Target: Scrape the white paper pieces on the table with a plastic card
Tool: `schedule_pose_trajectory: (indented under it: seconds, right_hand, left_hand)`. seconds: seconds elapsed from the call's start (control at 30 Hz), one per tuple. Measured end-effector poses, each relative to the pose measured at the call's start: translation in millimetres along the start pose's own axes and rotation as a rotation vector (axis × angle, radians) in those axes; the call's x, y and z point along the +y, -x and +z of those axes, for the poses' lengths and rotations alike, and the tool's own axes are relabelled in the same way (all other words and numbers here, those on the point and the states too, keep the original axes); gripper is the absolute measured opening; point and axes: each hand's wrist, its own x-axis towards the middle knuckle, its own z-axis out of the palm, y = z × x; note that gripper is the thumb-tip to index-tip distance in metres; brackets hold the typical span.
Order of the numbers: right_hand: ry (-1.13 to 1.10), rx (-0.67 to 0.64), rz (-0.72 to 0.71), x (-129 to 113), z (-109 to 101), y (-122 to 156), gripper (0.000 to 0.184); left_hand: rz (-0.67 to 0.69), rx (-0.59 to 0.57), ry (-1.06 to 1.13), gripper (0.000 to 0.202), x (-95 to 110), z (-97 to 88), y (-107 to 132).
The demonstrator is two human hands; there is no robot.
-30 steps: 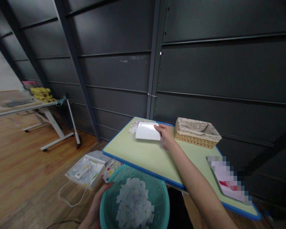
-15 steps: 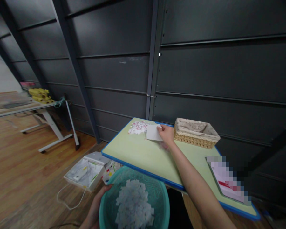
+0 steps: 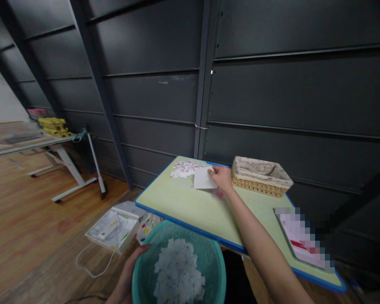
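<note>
My right hand (image 3: pixel 221 178) pinches a white card (image 3: pixel 204 178) between thumb and fingers, over the far part of the pale green table (image 3: pixel 177 202). Just left of the card lies a heap of small white and pink pieces (image 3: pixel 183 169). A blurred pinkish thing (image 3: pixel 220 194) shows below the hand; I cannot tell what it is. Down at the front, my left hand (image 3: pixel 131 266) grips the rim of a teal plastic basket (image 3: pixel 221 270), its thumb over the edge and the other fingers hidden. Many small whitish pieces (image 3: pixel 179 270) are piled inside this basket.
A lined woven basket (image 3: pixel 259 179) stands at the table's back right, and a pixelated flat item (image 3: pixel 300 240) lies near the right edge. An open white box (image 3: pixel 112 228) with a cord sits at lower left. Another table (image 3: pixel 28 145) holds yellow items. A dark panelled wall rises behind.
The white card in my right hand has shifted very slightly left and down. My left hand and the teal basket have hardly moved.
</note>
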Motion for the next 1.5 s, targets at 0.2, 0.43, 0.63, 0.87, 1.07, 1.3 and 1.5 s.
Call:
schedule_pose_trajectory:
  seconds: [0.2,0.43,0.63,0.87,1.07,1.3,1.5]
  right_hand:
    - [-0.294,-0.06,0.078,3,-2,-1,0.029]
    - [-0.342,-0.06,0.133,5,-4,-2,0.03]
    - [-0.457,-0.207,0.094,-1,-1,1,0.024]
    - [-0.802,-0.685,0.17,-17,-7,16,0.024]
    - [-0.937,-0.697,0.259,-14,-5,16,0.029]
    - [-0.929,-0.839,0.256,-12,-6,16,0.027]
    - [-1.044,-0.796,0.332,-8,-4,15,0.03]
  left_hand:
    - [-0.003,-0.016,0.001,0.019,0,-1.1,-1]
    - [0.039,-0.032,-0.048,0.014,-3,-5.2,-4]
    - [0.023,0.0,-0.013,0.01,0,5.2,4]
    - [0.105,0.083,-0.021,0.007,3,13.5,13]
    - [0.091,0.029,-0.022,0.003,2,9.5,11]
    - [0.066,0.003,-0.009,0.003,2,7.7,9]
    - [0.064,0.003,-0.002,0.008,2,7.4,8]
